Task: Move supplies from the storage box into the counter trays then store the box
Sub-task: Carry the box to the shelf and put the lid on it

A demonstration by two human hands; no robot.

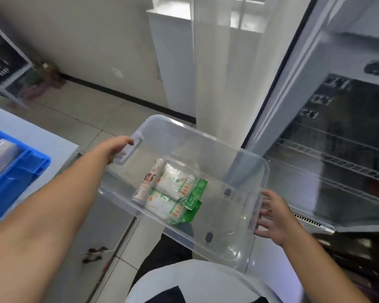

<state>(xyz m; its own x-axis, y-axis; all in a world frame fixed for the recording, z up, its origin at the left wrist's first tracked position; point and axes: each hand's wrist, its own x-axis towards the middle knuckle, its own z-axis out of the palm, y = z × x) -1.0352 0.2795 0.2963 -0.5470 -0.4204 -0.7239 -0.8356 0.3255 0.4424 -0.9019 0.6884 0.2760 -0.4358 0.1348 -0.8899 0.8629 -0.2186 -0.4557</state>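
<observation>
Both the left hand [118, 147] and right hand [271, 217] curl their fingers around the handles of a clear box [247, 162] holding two green-and-white packets [175, 193] and a roll [148, 182], their print too blurred to read.

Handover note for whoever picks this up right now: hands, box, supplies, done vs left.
Left hand: grip closed on the far-left handle of the clear storage box.
Right hand: fingers curled on the near-right handle.
The box is held in the air between the counter and the open cabinet with wire shelves.
Still in the box: two white-and-green packets and a white tube-like item beside them.
The blue tray on the counter at left already holds some items.
Left: move those three things to the tray, then store the box.
</observation>
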